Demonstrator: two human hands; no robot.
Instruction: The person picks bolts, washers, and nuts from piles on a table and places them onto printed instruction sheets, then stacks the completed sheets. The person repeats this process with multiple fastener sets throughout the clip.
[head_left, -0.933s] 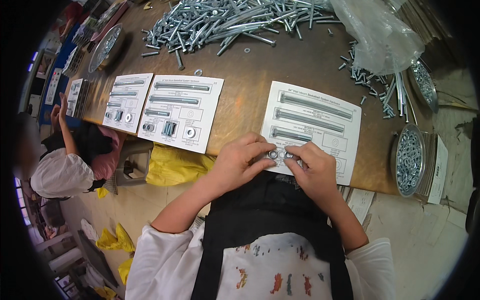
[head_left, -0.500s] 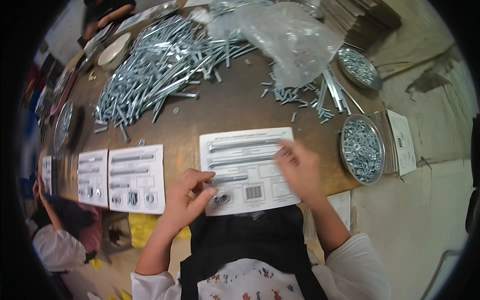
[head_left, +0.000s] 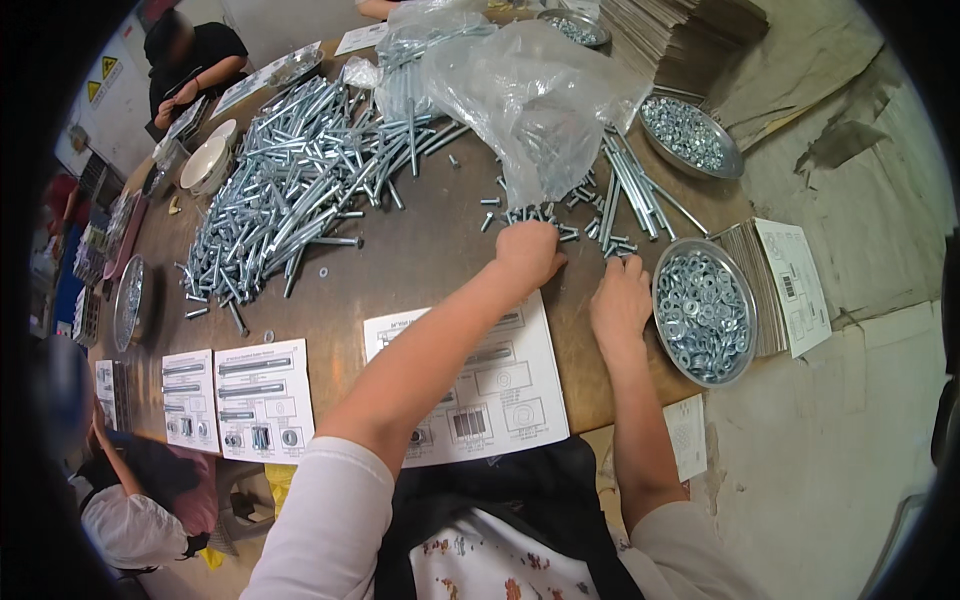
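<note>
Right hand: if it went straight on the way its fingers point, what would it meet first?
Most likely the loose short bolts just past the fingertips of the right hand, with the long bolts beyond. Whether the fingertips touch one is unclear.

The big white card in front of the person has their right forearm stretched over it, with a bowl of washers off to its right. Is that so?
Not quite: the head view shows the left forearm stretched over the big white card, not the right one. The bowl of washers is indeed off to the card's right.
</note>
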